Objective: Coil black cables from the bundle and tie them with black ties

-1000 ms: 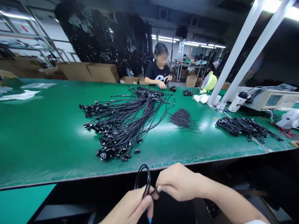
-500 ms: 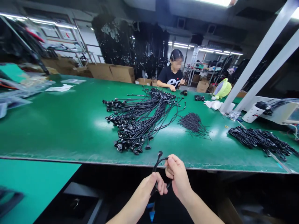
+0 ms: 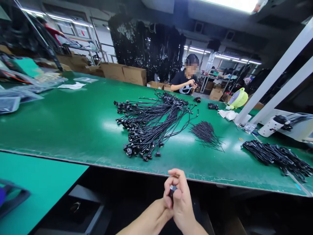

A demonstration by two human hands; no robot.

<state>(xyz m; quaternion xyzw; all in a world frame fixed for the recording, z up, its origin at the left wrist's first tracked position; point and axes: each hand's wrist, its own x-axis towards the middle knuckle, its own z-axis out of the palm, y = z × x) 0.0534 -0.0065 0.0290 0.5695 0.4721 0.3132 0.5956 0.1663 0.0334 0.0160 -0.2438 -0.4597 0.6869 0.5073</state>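
My left hand (image 3: pixel 163 211) and my right hand (image 3: pixel 180 199) are pressed together below the near edge of the green table (image 3: pixel 61 130). Both are closed around a folded black cable (image 3: pixel 172 191), of which only a small dark bit shows between the fingers. On the table beyond them lies a large fanned pile of black cables with connectors (image 3: pixel 151 127). Next to it on the right is a small heap of thin black ties (image 3: pixel 206 133).
Another bundle of black cables (image 3: pixel 276 156) lies at the right edge. White slanted posts (image 3: pixel 274 75), a white bottle (image 3: pixel 271 125) and a yellow-green fan (image 3: pixel 238 98) stand beyond. A person (image 3: pixel 186 85) works at the far side. Cardboard boxes (image 3: pixel 124 73) line the back.
The cable loop that stood up above my fingers is now folded down inside my hands, which have closed together. The view has swung to the left.
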